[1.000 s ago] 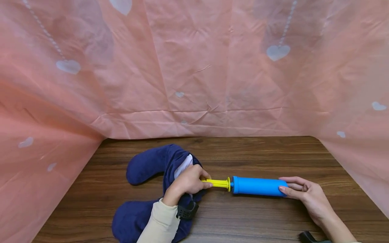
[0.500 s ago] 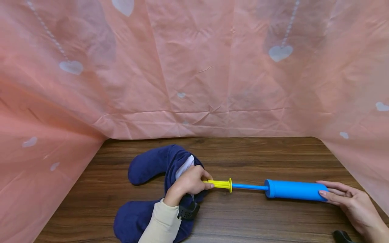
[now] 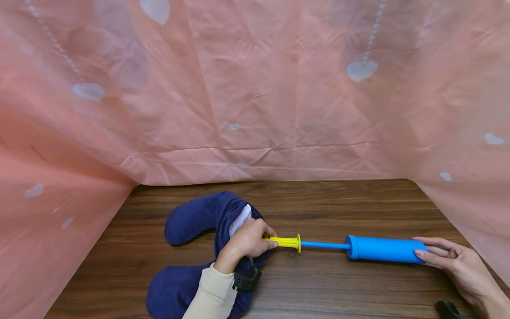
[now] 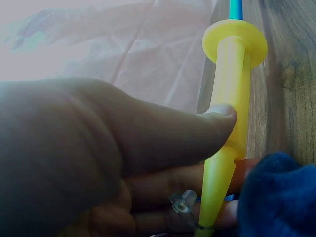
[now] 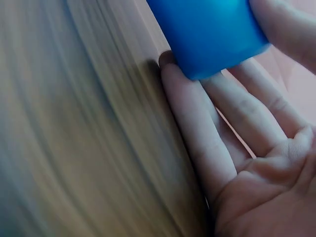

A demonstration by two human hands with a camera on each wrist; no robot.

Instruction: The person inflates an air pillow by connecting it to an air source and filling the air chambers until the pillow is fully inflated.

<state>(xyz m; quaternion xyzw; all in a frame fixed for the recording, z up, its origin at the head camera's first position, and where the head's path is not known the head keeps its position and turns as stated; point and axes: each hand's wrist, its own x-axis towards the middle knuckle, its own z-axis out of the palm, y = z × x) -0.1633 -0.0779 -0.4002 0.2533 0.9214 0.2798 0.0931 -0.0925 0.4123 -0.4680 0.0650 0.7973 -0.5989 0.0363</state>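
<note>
A hand air pump lies level across the table, its blue barrel [image 3: 386, 249] at the right and its yellow nozzle piece [image 3: 288, 242] at the left. Between them a length of thin blue rod [image 3: 323, 245] shows. My left hand [image 3: 248, 239] pinches the yellow piece beside a navy U-shaped neck pillow [image 3: 195, 217]. In the left wrist view a clear plastic valve cap [image 4: 182, 201] sits by the tapered tip; whether the tip is inside the valve is unclear. My right hand [image 3: 458, 266] holds the barrel's far end between thumb and fingers.
Brown wood-grain table [image 3: 338, 204] lies beneath everything. Pink sheeting [image 3: 255, 88] with pale hearts hangs at the back and both sides. A white lining [image 3: 241, 220] shows in the pillow's opening. A black wrist strap [image 3: 247, 279] is on the left wrist.
My right hand has pulled the barrel away to the right, exposing the rod, mostly between the first two frames. Since then it has stayed about there. My left hand has kept its place.
</note>
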